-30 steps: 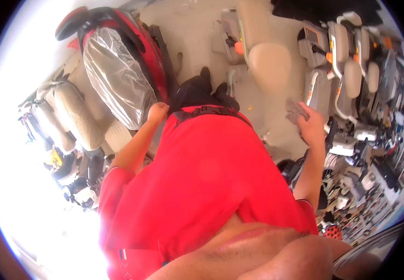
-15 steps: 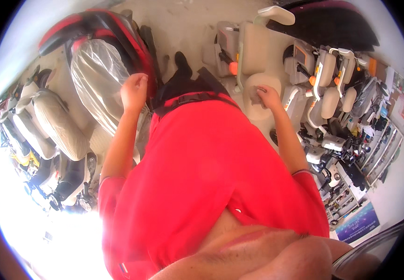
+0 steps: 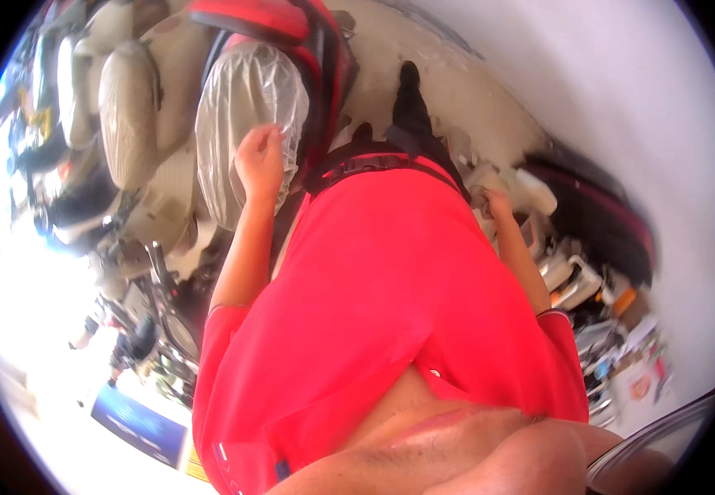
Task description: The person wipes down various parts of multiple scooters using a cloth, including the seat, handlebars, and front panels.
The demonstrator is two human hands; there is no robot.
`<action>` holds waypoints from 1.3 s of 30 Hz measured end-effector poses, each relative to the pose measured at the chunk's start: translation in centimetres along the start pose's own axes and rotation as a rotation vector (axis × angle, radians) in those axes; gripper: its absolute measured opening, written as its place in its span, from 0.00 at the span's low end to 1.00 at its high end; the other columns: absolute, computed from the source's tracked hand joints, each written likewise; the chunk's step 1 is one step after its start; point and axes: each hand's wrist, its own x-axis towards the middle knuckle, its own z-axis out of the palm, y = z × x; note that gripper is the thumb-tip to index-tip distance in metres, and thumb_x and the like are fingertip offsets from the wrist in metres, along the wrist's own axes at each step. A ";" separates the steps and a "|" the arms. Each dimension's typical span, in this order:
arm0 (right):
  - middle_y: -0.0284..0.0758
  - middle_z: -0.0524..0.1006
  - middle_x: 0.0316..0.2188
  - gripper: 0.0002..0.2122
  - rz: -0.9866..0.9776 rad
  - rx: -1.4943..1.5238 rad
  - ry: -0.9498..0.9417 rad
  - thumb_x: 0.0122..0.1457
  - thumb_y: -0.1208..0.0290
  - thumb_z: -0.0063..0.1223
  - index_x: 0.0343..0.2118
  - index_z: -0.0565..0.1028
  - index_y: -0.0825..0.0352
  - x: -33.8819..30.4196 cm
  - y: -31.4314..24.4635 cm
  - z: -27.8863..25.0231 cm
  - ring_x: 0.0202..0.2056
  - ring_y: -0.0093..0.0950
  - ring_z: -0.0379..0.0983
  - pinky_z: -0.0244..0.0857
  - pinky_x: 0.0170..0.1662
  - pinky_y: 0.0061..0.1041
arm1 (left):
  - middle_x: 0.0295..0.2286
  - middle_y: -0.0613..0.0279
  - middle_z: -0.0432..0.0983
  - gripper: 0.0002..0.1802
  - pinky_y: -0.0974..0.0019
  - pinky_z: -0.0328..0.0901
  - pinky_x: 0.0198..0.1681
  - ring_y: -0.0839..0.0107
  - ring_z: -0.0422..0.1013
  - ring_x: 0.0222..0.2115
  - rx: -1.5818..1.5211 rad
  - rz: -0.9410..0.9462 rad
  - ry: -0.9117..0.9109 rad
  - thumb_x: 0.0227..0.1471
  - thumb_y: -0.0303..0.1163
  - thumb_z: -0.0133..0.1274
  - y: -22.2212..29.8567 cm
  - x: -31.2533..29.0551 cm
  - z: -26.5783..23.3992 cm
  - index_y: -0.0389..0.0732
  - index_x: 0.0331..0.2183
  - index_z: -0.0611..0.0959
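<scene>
My left hand (image 3: pixel 260 161) hangs over a scooter seat wrapped in clear plastic (image 3: pixel 246 91). Its fingers are loosely curled together, and nothing shows in them. The seat belongs to a red and black scooter (image 3: pixel 332 66) on my left. Low at my right side, my right hand (image 3: pixel 496 200) is closed round a small crumpled grey cloth (image 3: pixel 483 206). Its fingers are partly blurred. A beige scooter seat part (image 3: pixel 535 191) lies just past that hand.
More plastic-covered scooters (image 3: pixel 129 115) stand in a row at the far left. A dark panel with a red edge (image 3: pixel 605 214) leans by the white wall (image 3: pixel 621 91) on the right. Handlebars (image 3: pixel 163 280) and a blue poster (image 3: pixel 139 425) are at the lower left.
My body has turned right, so the surroundings have swung round in view. The red scooter appears nearer the middle, and the wall fills the upper right. Both hands keep their grip shape.
</scene>
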 end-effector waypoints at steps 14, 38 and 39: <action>0.33 0.75 0.23 0.12 -0.222 -0.250 -0.113 0.57 0.68 0.49 0.41 0.75 0.68 15.1 -28.0 -7.9 0.21 0.23 0.67 0.60 0.21 0.26 | 0.42 0.55 0.75 0.16 0.70 0.66 0.45 0.70 0.74 0.40 -0.124 -0.071 0.561 0.54 0.23 0.49 10.6 6.8 3.1 0.31 0.45 0.76; 0.41 0.78 0.23 0.11 -0.570 -1.168 -0.258 0.53 0.70 0.48 0.32 0.79 0.70 17.8 -47.6 -0.1 0.23 0.29 0.74 0.67 0.27 0.28 | 0.58 0.37 0.53 0.42 0.52 0.56 0.58 0.42 0.54 0.58 0.010 -0.029 0.745 0.44 0.34 0.60 12.8 12.8 9.7 0.36 0.58 0.61; 0.42 0.78 0.23 0.11 -0.578 -1.083 -0.271 0.53 0.70 0.47 0.31 0.79 0.70 15.3 -50.2 2.4 0.24 0.29 0.75 0.67 0.28 0.29 | 0.58 0.37 0.53 0.42 0.52 0.56 0.58 0.42 0.54 0.58 0.007 -0.077 0.793 0.44 0.34 0.60 12.7 12.4 9.5 0.36 0.58 0.61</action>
